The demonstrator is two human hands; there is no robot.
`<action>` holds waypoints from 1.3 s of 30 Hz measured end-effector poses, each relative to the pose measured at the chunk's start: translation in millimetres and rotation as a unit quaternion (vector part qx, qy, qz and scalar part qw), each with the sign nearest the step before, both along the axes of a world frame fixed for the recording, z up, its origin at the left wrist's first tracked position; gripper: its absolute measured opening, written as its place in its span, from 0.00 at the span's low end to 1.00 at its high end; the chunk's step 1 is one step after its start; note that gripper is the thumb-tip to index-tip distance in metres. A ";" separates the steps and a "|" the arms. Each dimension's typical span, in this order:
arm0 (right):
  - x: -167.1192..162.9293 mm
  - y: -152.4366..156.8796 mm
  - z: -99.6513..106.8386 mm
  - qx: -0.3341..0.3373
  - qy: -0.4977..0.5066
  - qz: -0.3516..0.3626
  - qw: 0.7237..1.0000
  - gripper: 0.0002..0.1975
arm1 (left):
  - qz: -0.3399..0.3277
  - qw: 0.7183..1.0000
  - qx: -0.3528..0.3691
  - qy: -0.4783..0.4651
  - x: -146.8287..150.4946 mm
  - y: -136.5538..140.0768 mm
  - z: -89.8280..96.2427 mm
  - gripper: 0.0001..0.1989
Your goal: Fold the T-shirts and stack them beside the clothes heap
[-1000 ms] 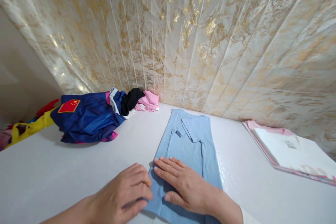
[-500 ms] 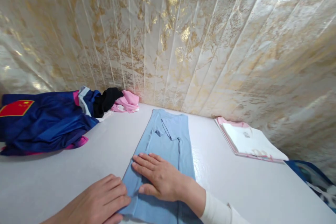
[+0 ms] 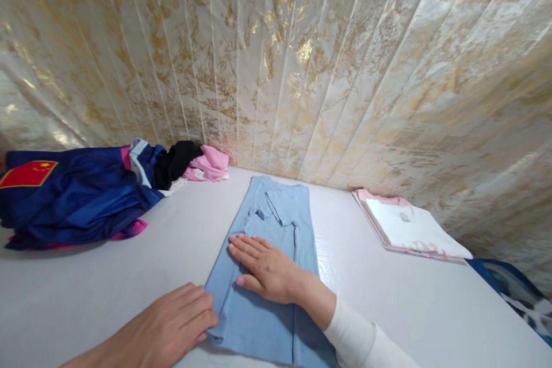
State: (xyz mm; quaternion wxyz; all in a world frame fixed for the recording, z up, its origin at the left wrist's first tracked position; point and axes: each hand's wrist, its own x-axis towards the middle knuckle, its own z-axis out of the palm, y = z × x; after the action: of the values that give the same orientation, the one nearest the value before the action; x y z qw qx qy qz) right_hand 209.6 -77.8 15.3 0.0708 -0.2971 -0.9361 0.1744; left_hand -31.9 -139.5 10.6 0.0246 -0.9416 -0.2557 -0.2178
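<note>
A light blue T-shirt (image 3: pixel 271 322) lies lengthwise on the white table, its sides folded inward and a sleeve turned back near the far end. My right hand (image 3: pixel 267 270) rests flat on the middle of the shirt, fingers stretched out and pointing left. At the near left corner, my left hand (image 3: pixel 176 322) has its fingers curled on the edge of the shirt. Its thumb is mostly hidden below the fingers.
A heap of dark blue, black and pink clothes (image 3: pixel 81 195) lies at the left. Folded white and pink garments (image 3: pixel 414 227) are stacked at the right, with a blue-edged bag (image 3: pixel 513 293) nearby. A gold-patterned curtain (image 3: pixel 276 69) hangs behind the white table (image 3: pixel 388 316).
My right hand has slid slightly away from me and to the right over the shirt. My left hand stays at the left edge, and the near hem now shows more fully.
</note>
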 end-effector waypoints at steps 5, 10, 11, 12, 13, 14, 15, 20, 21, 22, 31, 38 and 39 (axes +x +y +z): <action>1.4 -1.5 2.8 -0.016 0.004 0.001 1.000 0.31 | -0.019 0.996 -0.084 0.036 0.5 -3.6 11.4 0.10; -3.4 -7.5 4.6 -0.038 0.017 0.043 0.998 0.29 | -0.002 0.988 -0.147 0.048 -4.3 -8.2 14.9 0.09; -3.2 -4.2 3.2 -0.034 0.013 0.037 0.999 0.30 | 0.001 0.987 -0.157 0.045 -4.8 -8.6 15.3 0.10; -2.5 -0.2 1.6 -0.028 0.007 0.024 0.999 0.30 | 0.002 0.985 -0.165 0.042 -5.0 -9.0 15.7 0.11; -1.4 3.8 0.3 -0.021 0.001 0.005 1.000 0.30 | 0.003 0.984 -0.172 0.041 -4.9 -9.2 16.2 0.12; -0.3 7.1 -0.4 -0.017 -0.003 -0.011 1.000 0.30 | 0.003 0.983 -0.178 0.041 -4.7 -9.3 16.8 0.12; 0.7 9.0 -0.4 -0.016 -0.005 -0.021 1.000 0.30 | 0.003 0.982 -0.182 0.039 -4.4 -9.3 17.4 0.12; 0.7 2.7 7.2 -0.037 0.011 0.020 0.999 0.29 | -0.002 0.985 -0.169 0.022 -2.6 -9.1 20.6 0.13; 1.4 2.3 8.5 -0.034 0.012 0.018 0.999 0.28 | -0.003 0.986 -0.168 0.020 -2.2 -9.1 20.7 0.13; 2.9 3.2 9.3 -0.028 0.009 0.006 1.000 0.28 | -0.003 0.985 -0.170 0.019 -1.9 -9.1 20.6 0.14; 41.8 39.0 7.5 0.011 0.061 -0.105 0.993 0.23 | -0.028 0.974 -0.224 0.026 -2.9 -0.6 30.1 0.06; 38.0 79.7 11.8 0.133 0.107 -0.176 0.969 0.14 | 0.106 0.988 -0.113 0.006 25.4 49.4 14.3 0.17; 31.5 84.2 13.1 0.152 0.090 -0.162 0.971 0.14 | 0.129 0.987 -0.091 0.018 30.2 55.2 6.5 0.20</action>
State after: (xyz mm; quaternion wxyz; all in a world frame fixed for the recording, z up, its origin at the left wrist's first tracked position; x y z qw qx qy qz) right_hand 241.0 6.4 28.4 0.2266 -0.4133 -0.8810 0.0421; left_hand -1.7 -84.3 17.1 -0.0289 -0.9027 -0.3937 -0.1711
